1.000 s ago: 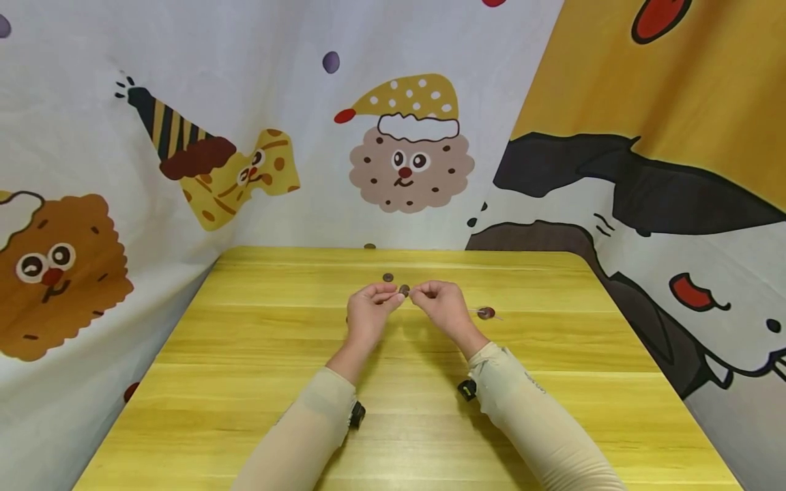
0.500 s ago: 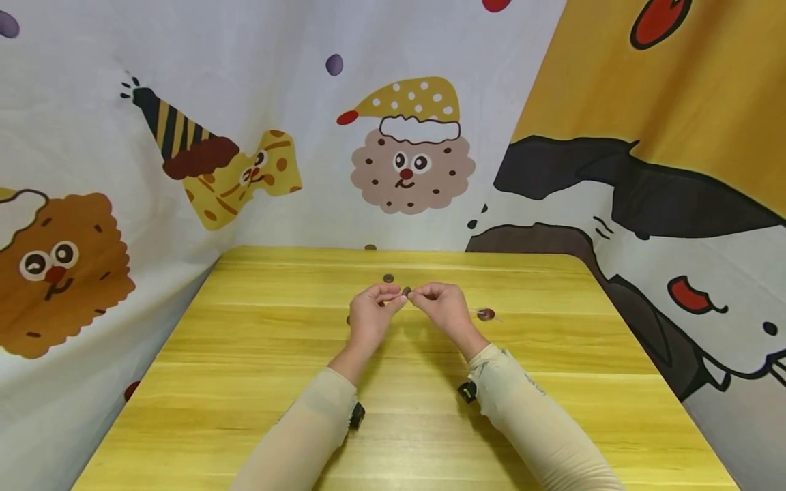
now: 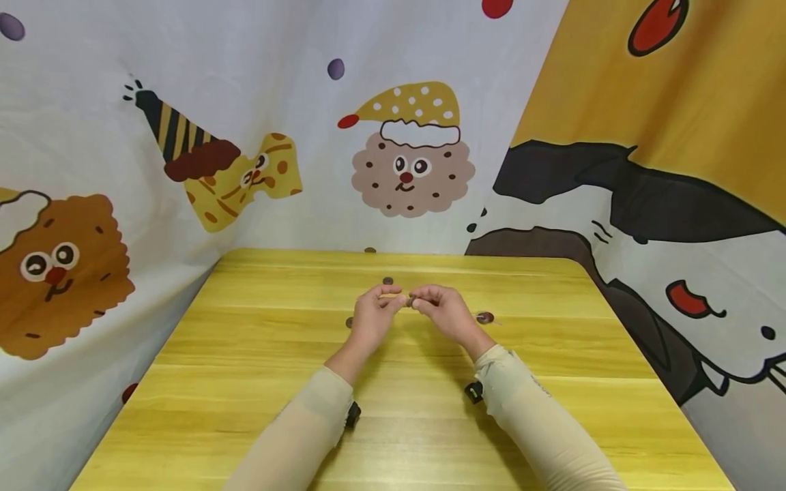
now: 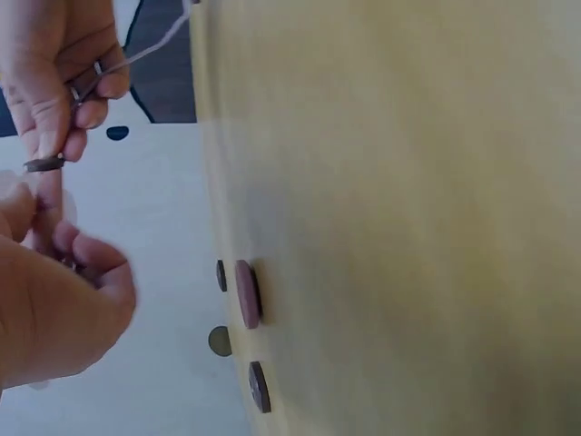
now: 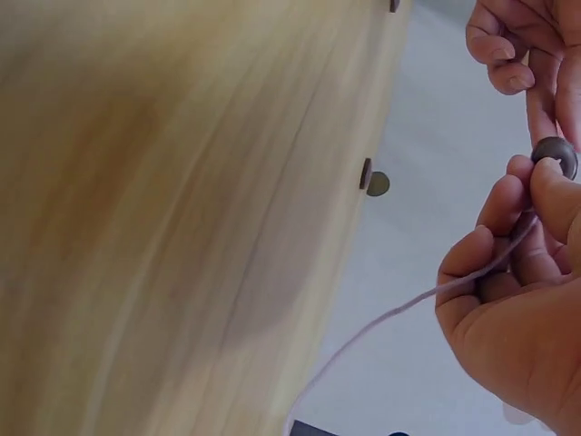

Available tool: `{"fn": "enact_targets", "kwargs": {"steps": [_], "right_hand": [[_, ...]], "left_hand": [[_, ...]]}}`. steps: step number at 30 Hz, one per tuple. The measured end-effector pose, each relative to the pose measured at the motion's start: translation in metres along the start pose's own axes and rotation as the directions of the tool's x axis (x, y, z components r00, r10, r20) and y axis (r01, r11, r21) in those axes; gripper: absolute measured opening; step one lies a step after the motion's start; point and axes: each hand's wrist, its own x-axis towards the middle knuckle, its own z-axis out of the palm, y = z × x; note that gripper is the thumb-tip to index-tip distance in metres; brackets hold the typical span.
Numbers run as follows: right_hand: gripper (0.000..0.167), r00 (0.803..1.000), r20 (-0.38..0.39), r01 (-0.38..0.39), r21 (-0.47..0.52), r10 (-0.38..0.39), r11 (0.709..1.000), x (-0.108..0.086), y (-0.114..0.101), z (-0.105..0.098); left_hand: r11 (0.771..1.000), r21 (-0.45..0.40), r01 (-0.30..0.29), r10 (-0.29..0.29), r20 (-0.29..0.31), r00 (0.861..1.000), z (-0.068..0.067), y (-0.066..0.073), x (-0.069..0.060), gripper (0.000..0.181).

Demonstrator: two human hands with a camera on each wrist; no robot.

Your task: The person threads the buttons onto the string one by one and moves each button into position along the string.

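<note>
Above the table, between both hands, is a small dark brown round button. My right hand pinches it between thumb and fingers, and a thin pale cord runs out of this hand's palm. Small dark things show under its curled fingers in the left wrist view, too unclear to name. My left hand is just left of the button, thumb and index finger reaching to its edge. Whether those fingertips pinch anything is hidden. Something small shows in the left palm, its kind unclear.
On the wooden table lie loose brown buttons: one behind the hands, another beside the left hand. To the right lies a reddish-brown disc with pale cord at it. A printed curtain hangs behind the table.
The button has gone from the left fingertips into the right hand's pinch. Both hands have shifted slightly right, and the left thumb and index finger have parted from around the button.
</note>
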Motion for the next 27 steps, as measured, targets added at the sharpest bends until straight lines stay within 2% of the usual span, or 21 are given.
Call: {"fn": "enact_targets", "kwargs": {"steps": [2, 5, 8, 12, 15, 21, 27], "right_hand": [[0.017, 1.0, 0.0, 0.027, -0.02, -0.027, 0.999, 0.0, 0.001, 0.0], [0.016, 0.999, 0.001, 0.047, -0.031, -0.047, 0.998, 0.001, 0.003, 0.0], [0.015, 0.999, 0.013, 0.051, -0.026, -0.05, 0.998, 0.001, 0.004, 0.001], [0.016, 0.998, 0.025, 0.056, -0.032, -0.055, 0.998, 0.001, 0.005, 0.001], [0.016, 0.999, 0.014, 0.051, -0.037, -0.05, 0.998, 0.001, 0.005, 0.002], [0.02, 1.0, -0.013, 0.023, -0.036, -0.023, 0.999, 0.002, 0.001, 0.005], [0.033, 0.999, 0.041, 0.03, 0.021, -0.031, 0.999, 0.0, 0.001, 0.004]], "left_hand": [[0.996, -0.04, 0.084, -0.083, 0.02, 0.996, -0.001, 0.001, 0.003, 0.029], [0.98, -0.067, 0.188, -0.185, 0.055, 0.981, -0.004, 0.003, 0.008, 0.033], [0.969, -0.061, 0.239, -0.233, 0.091, 0.968, -0.006, 0.005, 0.011, 0.038], [0.97, -0.053, 0.239, -0.231, 0.117, 0.966, -0.007, 0.007, 0.014, 0.039], [0.972, -0.05, 0.232, -0.225, 0.108, 0.968, -0.007, 0.007, 0.015, 0.038], [0.974, -0.077, 0.214, -0.21, 0.047, 0.976, -0.003, 0.005, 0.014, 0.035], [0.977, -0.113, 0.179, -0.181, -0.013, 0.983, -0.002, 0.005, 0.013, 0.027]]}}
